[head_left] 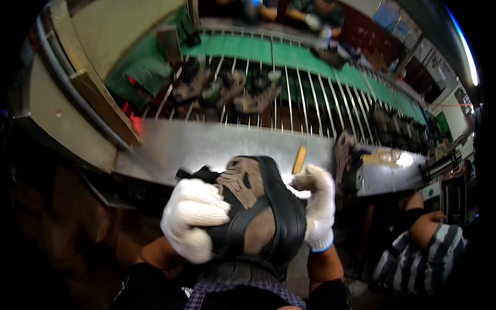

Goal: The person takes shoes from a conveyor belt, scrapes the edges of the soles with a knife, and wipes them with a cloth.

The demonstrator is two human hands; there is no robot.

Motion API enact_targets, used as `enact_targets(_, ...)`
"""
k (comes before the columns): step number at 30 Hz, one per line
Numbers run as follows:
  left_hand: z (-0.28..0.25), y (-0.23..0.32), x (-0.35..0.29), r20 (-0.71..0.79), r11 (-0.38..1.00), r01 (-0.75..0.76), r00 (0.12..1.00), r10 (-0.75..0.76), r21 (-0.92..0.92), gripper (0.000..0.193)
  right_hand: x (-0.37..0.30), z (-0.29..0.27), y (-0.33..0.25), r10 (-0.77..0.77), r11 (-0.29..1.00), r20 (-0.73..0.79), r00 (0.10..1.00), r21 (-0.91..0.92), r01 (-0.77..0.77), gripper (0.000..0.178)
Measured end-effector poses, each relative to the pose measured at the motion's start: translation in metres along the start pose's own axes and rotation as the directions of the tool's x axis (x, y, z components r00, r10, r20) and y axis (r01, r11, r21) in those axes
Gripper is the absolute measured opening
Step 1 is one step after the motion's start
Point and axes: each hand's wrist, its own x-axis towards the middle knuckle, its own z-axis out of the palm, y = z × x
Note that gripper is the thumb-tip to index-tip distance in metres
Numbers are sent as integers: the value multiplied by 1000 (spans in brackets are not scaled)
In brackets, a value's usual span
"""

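Note:
A brown and black shoe [260, 231] is held up close to my body, its black rubber sole edge facing right. My left hand [192, 219], in a white knit glove, is closed on the shoe's left side beside some black laces or straps [199, 174]. On the other side, my right hand [319, 209], gloved too, has curled fingers and rests along the sole edge. Just beyond it, a yellow-handled tool [299, 159] with a thin tip lies on the metal bench [170, 142]. The shoe's underside and inside are hidden.
Past the bench runs a rack of metal bars [305, 98] over a green belt [248, 47], with several shoes [258, 95] on it. Another shoe [343, 150] stands at the bench's right. A person in striped clothing [421, 258] sits at right; other people are across the rack.

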Motion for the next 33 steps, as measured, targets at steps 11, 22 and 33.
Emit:
enact_targets(11, 43, -83, -15, 722, 857, -264, 671, -167, 443, 34, 32, -15, 137, 183, 820, -162, 970, -520, -241, 34)
enact_targets(22, 35, -120, 56, 587, 466, -360, 418, -693, 808, 130, 21, -62, 182, 271, 413, -247, 930, -843, -344, 34)
enact_targets(33, 64, -153, 83, 621, 597, -170, 204, -757, 784, 122, 13, 7, 107, 705, 615, 302, 642, 190, -765, 45)
